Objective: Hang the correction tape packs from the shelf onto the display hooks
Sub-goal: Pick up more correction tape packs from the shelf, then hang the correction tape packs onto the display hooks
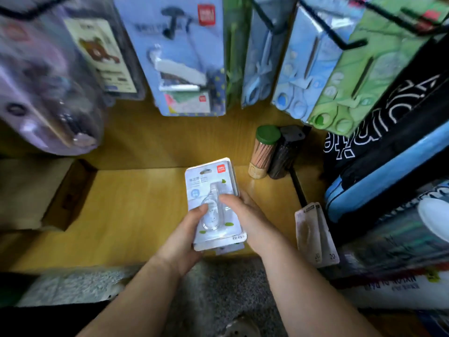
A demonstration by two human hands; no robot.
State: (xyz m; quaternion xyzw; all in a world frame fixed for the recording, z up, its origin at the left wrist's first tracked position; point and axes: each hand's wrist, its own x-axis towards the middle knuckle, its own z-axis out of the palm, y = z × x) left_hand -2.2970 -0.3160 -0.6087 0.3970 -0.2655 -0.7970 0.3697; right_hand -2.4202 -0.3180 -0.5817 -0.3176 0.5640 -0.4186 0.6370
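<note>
The correction tape packs (pixel 211 183) form a small stack, with the edges of the lower ones showing under the near end of the top one. The top pack is a pale blue-white card with a clear blister over a see-through tape dispenser. It has a red brand square at the far right corner, a hang slot at the far end and small green leaf marks. The stack sits over the middle of the yellow wooden shelf (pixel 136 207), long side running near to far. Whether it rests on the wood or is lifted off it cannot be told.

Both hands hold the stack. The left hand (pixel 185 231) grips the near left edge, thumb laid on the blister, fingers hidden beneath. The right hand (pixel 246 212) grips the right edge, thumb pressed on the blister just beside the left thumb. Both forearms reach in from the near side, bare.

Black display hooks (pixel 349 43) jut out far right above hanging scissor packs (pixel 295 76). A green-lidded toothpick jar (pixel 263 152) stands on the shelf, right of the stack and farther back.
</note>
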